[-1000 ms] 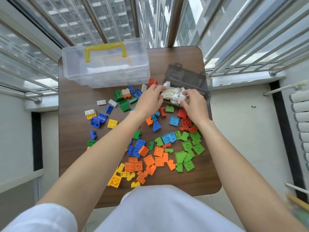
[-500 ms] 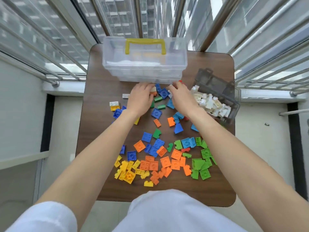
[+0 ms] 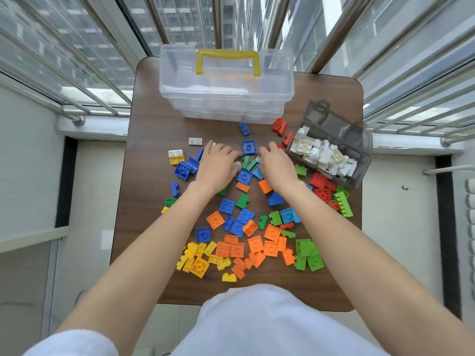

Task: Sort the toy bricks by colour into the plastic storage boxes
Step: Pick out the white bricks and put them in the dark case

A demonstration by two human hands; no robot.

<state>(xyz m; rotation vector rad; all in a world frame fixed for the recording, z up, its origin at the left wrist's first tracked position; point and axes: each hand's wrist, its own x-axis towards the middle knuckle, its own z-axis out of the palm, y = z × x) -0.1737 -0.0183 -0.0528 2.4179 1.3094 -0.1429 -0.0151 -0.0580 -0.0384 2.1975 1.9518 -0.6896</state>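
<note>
Loose toy bricks in several colours cover the brown table (image 3: 149, 201). My left hand (image 3: 218, 164) and my right hand (image 3: 279, 165) hover side by side over the middle of the pile, fingers curled down. A small white brick (image 3: 235, 164) shows at my left fingertips and another white brick (image 3: 258, 158) under my right fingers. A blue brick (image 3: 248, 147) lies between the hands. The smoky grey box (image 3: 361, 163) at the right holds white bricks (image 3: 321, 155). A clear box with a yellow handle (image 3: 227, 60) stands at the back, lid on.
Two loose white bricks (image 3: 195, 141) lie left of my left hand. Orange bricks (image 3: 236, 249), yellow bricks (image 3: 198, 263) and green bricks (image 3: 308, 255) are grouped near the front edge. Red bricks (image 3: 280, 127) sit by the grey box. Metal railings (image 3: 334, 34) surround the table.
Both hands left the grey box of white bricks, went to the bricks beside the clear box, then drew back to the middle of the pile. The camera view swung right.
</note>
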